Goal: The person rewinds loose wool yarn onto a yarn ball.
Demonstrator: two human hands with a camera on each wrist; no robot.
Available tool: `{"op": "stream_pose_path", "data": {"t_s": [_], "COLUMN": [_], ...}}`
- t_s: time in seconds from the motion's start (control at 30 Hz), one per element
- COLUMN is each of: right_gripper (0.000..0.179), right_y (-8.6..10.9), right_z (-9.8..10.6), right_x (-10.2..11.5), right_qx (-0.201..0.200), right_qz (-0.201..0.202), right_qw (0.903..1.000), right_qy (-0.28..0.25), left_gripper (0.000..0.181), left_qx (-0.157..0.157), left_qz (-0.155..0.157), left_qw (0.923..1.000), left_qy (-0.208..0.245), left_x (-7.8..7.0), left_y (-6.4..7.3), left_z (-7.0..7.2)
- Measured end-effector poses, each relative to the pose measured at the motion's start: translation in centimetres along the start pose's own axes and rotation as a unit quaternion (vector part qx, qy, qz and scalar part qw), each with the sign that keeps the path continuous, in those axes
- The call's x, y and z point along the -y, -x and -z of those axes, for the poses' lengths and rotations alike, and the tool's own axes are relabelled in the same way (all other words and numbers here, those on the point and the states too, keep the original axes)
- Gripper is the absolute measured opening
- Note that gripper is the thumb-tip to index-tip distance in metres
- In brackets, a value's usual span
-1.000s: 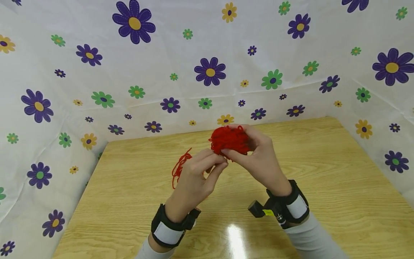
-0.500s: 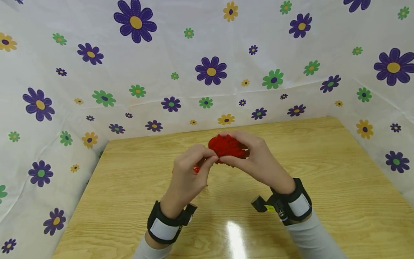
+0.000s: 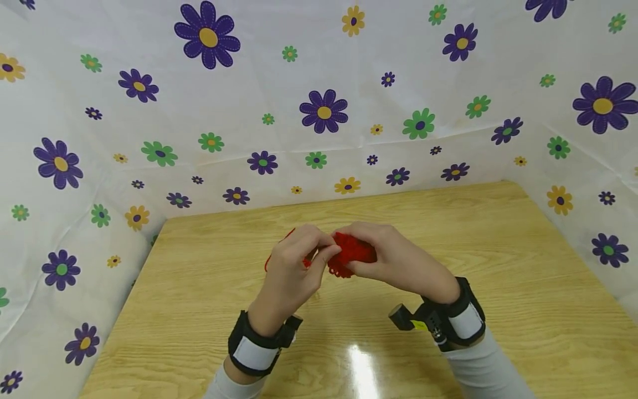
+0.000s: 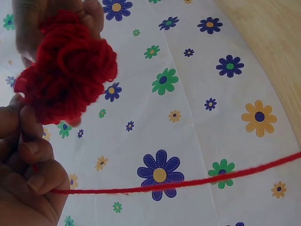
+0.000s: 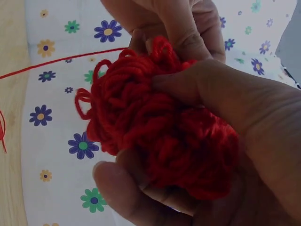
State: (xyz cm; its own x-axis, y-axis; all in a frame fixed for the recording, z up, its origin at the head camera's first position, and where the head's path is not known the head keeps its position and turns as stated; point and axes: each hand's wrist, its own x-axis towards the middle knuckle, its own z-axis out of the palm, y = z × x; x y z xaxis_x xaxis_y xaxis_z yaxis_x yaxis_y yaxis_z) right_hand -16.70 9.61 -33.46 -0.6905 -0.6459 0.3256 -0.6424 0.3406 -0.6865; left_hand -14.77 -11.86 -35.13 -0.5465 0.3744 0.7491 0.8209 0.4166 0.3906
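A thick bundle of red yarn with loose loops along its edge is held above the table. My right hand grips it, thumb on one side and fingers on the other, as the right wrist view shows. Close to its left side, my left hand pinches a single strand of red yarn. In the left wrist view that strand passes under curled fingers and stretches off to the right. More loose red yarn lies on the table, mostly hidden behind the left hand.
The wooden table reaches back to a white cloth printed with purple, green and orange flowers, which also stands at both sides. Each wrist wears a black strap with a small camera.
The yarn bundle has come lower and nearer to me, turning in my right hand. My left hand has shifted slightly left, its fingertips still pinched together beside the bundle.
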Motion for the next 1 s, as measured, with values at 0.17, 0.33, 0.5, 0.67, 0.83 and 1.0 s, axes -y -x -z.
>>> {"op": "stream_pose_path", "data": {"t_s": [0.17,0.33,0.5,0.67,0.83,1.0], "right_gripper": [0.043,0.047,0.045,0.048,0.053,0.055], "right_y": [0.2,0.5,0.9,1.1,1.1,1.1], "right_z": [0.2,0.5,0.7,0.7,0.7,0.8], "right_x": [0.4,0.9,1.4,1.6,1.7,1.7], "right_qx": [0.025,0.034,0.047,0.044,0.029,0.005], "right_qz": [-0.007,-0.025,-0.010,0.005,0.017,0.018], "right_qw": [0.9995,0.9966,0.9897,0.9809,0.9727,0.9707], "right_qy": [-0.016,-0.070,-0.135,-0.189,-0.229,-0.239], "left_gripper": [0.017,0.020,0.021,0.022,0.023,0.023], "left_qx": [-0.008,-0.021,-0.033,-0.045,-0.060,-0.063], "left_qz": [0.003,0.001,0.008,0.007,-0.001,-0.002], "left_qw": [0.9999,0.9992,0.9961,0.9932,0.9933,0.9948], "left_qy": [-0.005,0.033,0.082,0.108,0.098,0.080], "left_x": [0.1,0.3,0.4,0.2,0.3,0.4], "left_y": [0.1,0.0,-0.1,-0.1,-0.2,-0.2], "left_z": [-0.1,0.1,0.3,0.6,0.7,0.8]}}
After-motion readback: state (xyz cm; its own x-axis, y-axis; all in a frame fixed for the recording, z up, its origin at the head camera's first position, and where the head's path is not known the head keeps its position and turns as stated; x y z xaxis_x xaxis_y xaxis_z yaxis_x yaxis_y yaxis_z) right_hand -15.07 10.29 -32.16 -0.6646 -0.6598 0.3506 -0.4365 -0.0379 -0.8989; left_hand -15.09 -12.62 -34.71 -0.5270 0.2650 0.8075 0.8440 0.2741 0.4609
